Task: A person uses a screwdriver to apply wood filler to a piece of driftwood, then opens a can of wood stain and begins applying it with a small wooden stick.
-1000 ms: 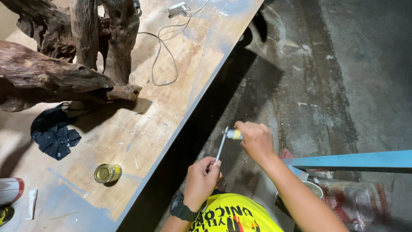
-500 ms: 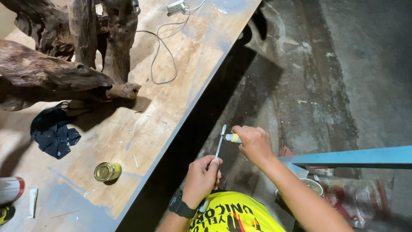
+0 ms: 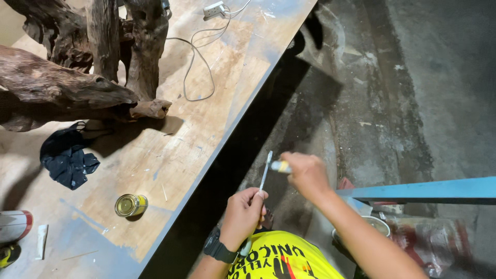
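On my workbench [image 3: 217, 103], from the left: one dark rag [image 3: 67, 160], one driftwood piece [image 3: 77, 77], one small open tin [image 3: 130, 204], one white cable [image 3: 199, 62]. Past the bench edge, my left hand [image 3: 247, 214] is closed around the lower end of one thin stick [image 3: 265, 169]. My right hand [image 3: 306, 173] pinches one small tube [image 3: 280, 166] against the stick's upper part.

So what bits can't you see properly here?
Head view:
- Small tube: mostly hidden inside the right hand.
- Thin stick: its lower end is covered by the left hand.
- Driftwood: cut off by the top and left edges.
- Red-and-white thing: cut off by the left edge.
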